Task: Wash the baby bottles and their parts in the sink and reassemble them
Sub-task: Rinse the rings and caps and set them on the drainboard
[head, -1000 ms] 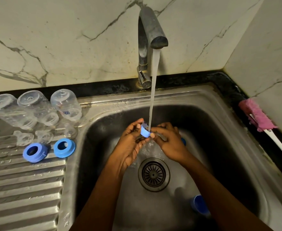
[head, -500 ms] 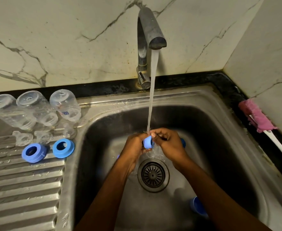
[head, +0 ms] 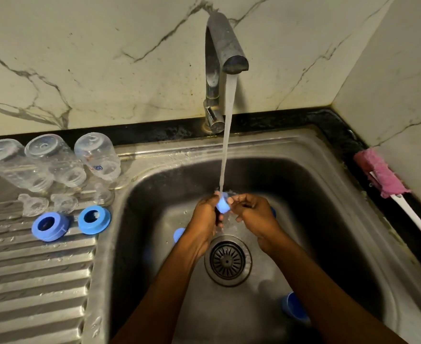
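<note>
Small blue plastic bottle part under the water stream, pinched by fingers of left hand and right hand; I'd rotate it, flushing every face.

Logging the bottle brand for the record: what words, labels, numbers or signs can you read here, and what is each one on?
Rightmost bottle: small blue printed mark low on its side, too blurred to read.
Left bottle, middle bottle, blue rings, blue part being rinsed, faucet, pink brush: no text visible.
Nothing in view can be quoted.
</note>
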